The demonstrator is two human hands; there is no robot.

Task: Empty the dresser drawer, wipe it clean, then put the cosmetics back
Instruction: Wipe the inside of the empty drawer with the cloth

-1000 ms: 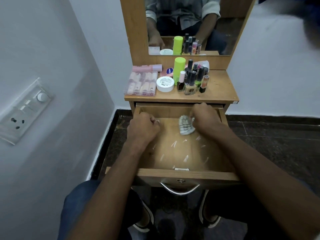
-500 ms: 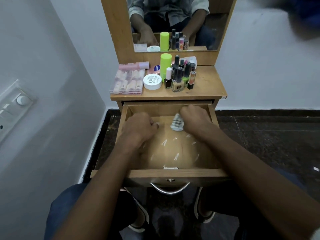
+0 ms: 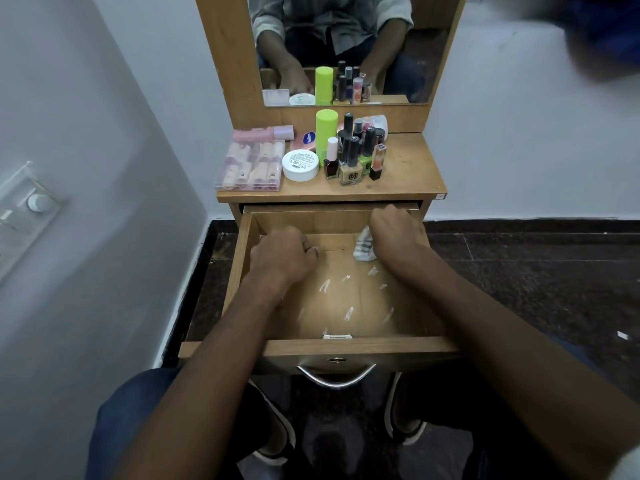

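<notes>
drawer: the wooden drawer [image 3: 249, 271] is pulled fully out; inside are only the two hands, a small cloth and pale streaks [image 3: 348, 311] on the wooden floor.
cloth: a crumpled white cloth with dark stripes [image 3: 363, 245] lies on the drawer floor near the back right corner, tucked under the right hand.
tabletop: the dresser tabletop [image 3: 412, 168] carries the cosmetics: a clear case of pink and beige tubes [image 3: 251, 166] at the left, a pink tube [image 3: 265, 134] behind it, a round white jar [image 3: 300, 164], a lime green cylinder [image 3: 326, 128], and a cluster of nail polish bottles [image 3: 353, 157] just right of the jar.
right hand: the right hand [image 3: 398, 233] is reached to the back right of the drawer, knuckles up, fingers curled down around the cloth and gripping it against the floor.
left hand: the left hand [image 3: 282, 254] sits in a loose fist on the drawer floor left of centre, well apart from the cloth; whether it holds anything cannot be told.
change: since half a second ago the right hand and cloth have shifted from mid-drawer toward the back right corner; the left hand has stayed about where it was.
</notes>
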